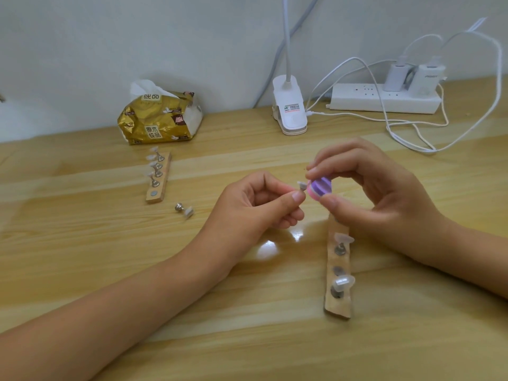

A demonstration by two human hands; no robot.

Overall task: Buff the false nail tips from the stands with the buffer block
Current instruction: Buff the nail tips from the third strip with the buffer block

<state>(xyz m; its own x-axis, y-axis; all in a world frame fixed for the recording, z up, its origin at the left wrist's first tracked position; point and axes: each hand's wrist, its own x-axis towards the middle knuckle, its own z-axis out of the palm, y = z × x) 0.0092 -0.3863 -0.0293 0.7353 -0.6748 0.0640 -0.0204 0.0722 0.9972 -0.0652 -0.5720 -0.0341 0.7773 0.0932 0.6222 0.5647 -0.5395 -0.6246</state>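
- Left grip [264,204] pinches a small pale nail tip [301,185] between thumb and forefinger, with the other fingers curled into the palm
- Right grip [379,193] is clamped on the buffer block [320,189], purple and pink, with the thumb below and fingertips on top
- Block and nail tip sit right against each other, raised above the tabletop [110,243] near the middle of the view
- Under the right grip lies the near stand [342,307], a wooden strip running towards the person, with two clear tips on metal pegs
- Further back on the left, the far stand [155,199] carries a row of tips on pegs
- One loose peg [184,209] with its tip lies on its side, just beside the far stand's near end
- Behind the far stand sits a gold tissue pack [160,116]
- Along the wall stand a white clip lamp [290,108] and a power strip [384,99] with two chargers [398,77] and white cables [412,125]
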